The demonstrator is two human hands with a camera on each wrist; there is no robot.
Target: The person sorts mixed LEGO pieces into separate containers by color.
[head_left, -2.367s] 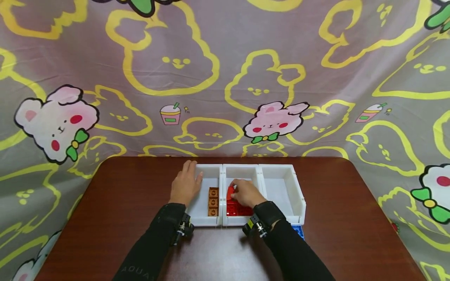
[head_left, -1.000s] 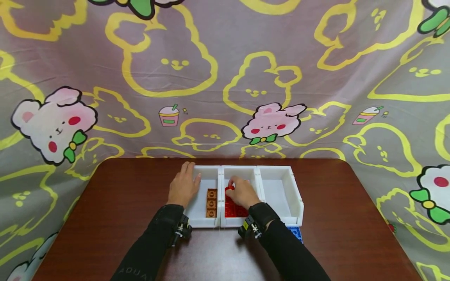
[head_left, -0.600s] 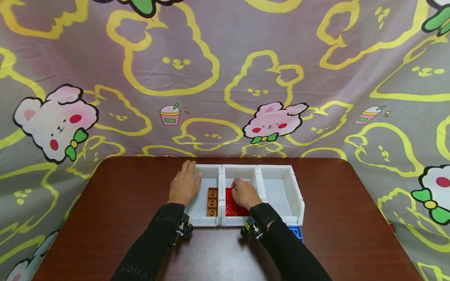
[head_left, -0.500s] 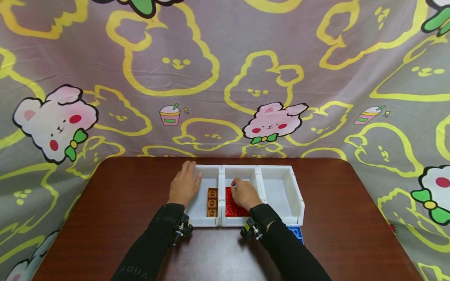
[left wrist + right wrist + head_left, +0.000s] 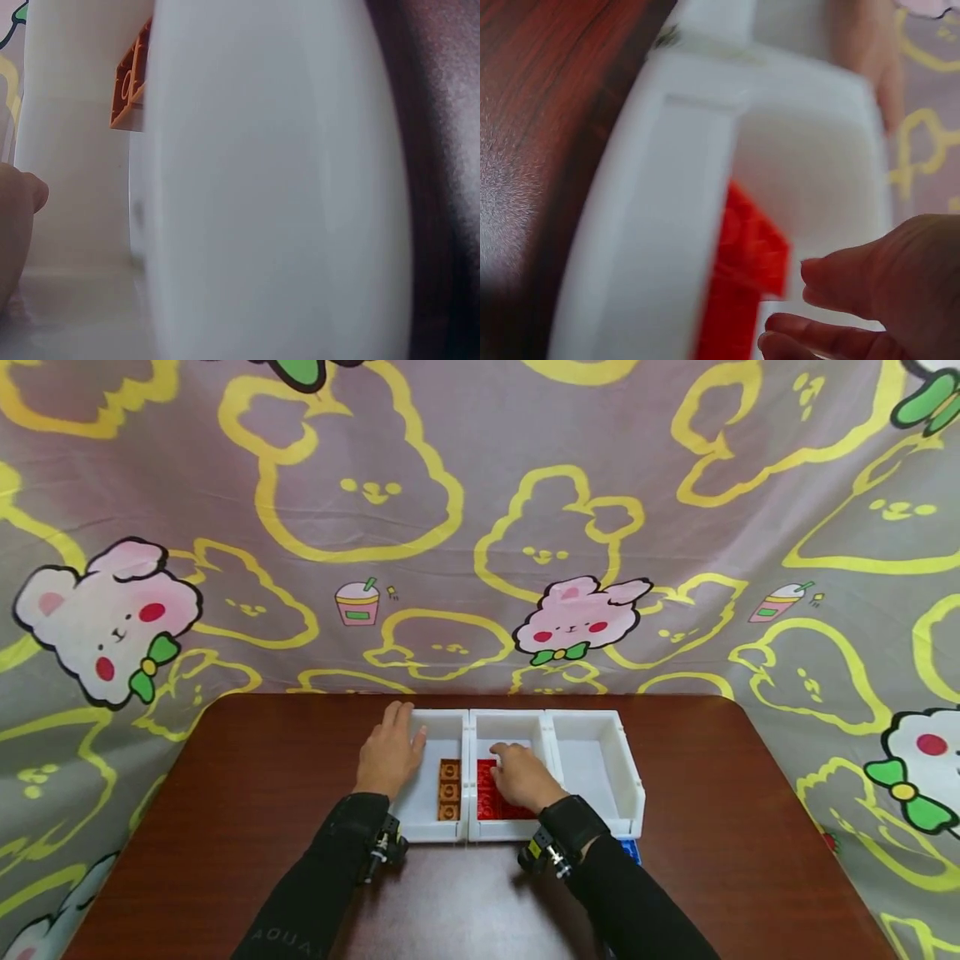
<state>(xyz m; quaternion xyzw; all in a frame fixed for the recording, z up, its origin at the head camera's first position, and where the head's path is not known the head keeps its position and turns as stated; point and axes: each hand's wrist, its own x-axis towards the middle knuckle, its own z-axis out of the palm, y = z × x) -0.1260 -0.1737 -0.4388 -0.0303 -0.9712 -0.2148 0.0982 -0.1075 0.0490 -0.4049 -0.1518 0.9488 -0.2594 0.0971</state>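
Three white bins stand in a row on the brown table (image 5: pixel 225 827). The left bin (image 5: pixel 423 832) holds a column of orange bricks (image 5: pixel 449 790); the same orange bricks (image 5: pixel 129 86) show in the left wrist view. My left hand (image 5: pixel 388 753) rests on that bin's left rim with its fingers straight. The middle bin (image 5: pixel 510 722) holds red bricks (image 5: pixel 486 793). My right hand (image 5: pixel 517 774) lies inside it over them. In the right wrist view its fingers (image 5: pixel 855 277) hang loosely curved beside a red brick (image 5: pixel 746 259), with nothing between them.
The right bin (image 5: pixel 600 767) shows a bare white floor. A blue brick (image 5: pixel 632 852) peeks out on the table in front of it, by my right sleeve. A patterned cloth (image 5: pixel 480 527) hangs behind the table's far edge.
My right hand has shifted a little inside the middle bin, and the red bricks now lie flat under it. My left hand has stayed on the left bin's rim.
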